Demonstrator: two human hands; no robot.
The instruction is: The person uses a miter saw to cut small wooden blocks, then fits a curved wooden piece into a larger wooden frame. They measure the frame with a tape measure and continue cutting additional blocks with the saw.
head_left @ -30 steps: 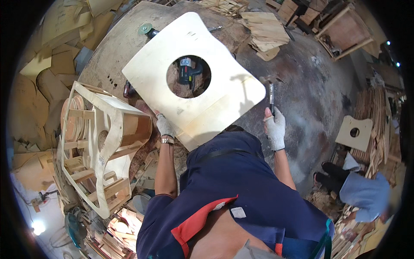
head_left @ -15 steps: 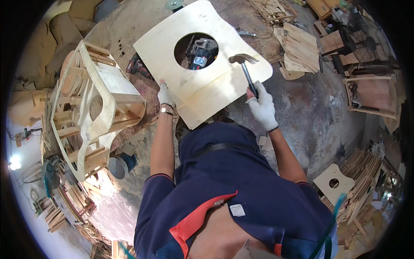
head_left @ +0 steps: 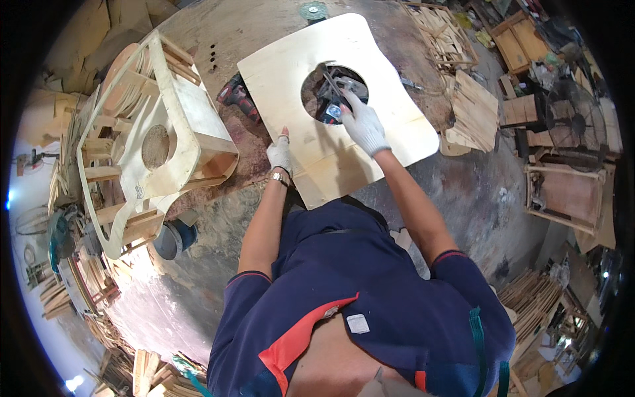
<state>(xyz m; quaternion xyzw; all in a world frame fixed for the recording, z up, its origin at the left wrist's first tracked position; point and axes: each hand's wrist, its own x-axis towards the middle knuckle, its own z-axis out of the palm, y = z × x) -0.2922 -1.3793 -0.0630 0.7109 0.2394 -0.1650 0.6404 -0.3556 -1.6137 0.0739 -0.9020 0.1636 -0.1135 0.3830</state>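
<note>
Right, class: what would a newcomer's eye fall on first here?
Probably the large pale wooden panel in front of the person, with its round hole. The gloved right hand holds a hammer over that hole; the gloved left hand is at the panel's left edge. Further left stands a curved wooden frame.

Frame (head_left: 186, 153) left of panel (head_left: 390, 112) — power tool (head_left: 243, 102) between; fan (head_left: 577, 123) right.

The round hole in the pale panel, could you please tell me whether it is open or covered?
Open: a power tool shows through the hole in the pale panel, partly behind the hammer in the right hand.
</note>
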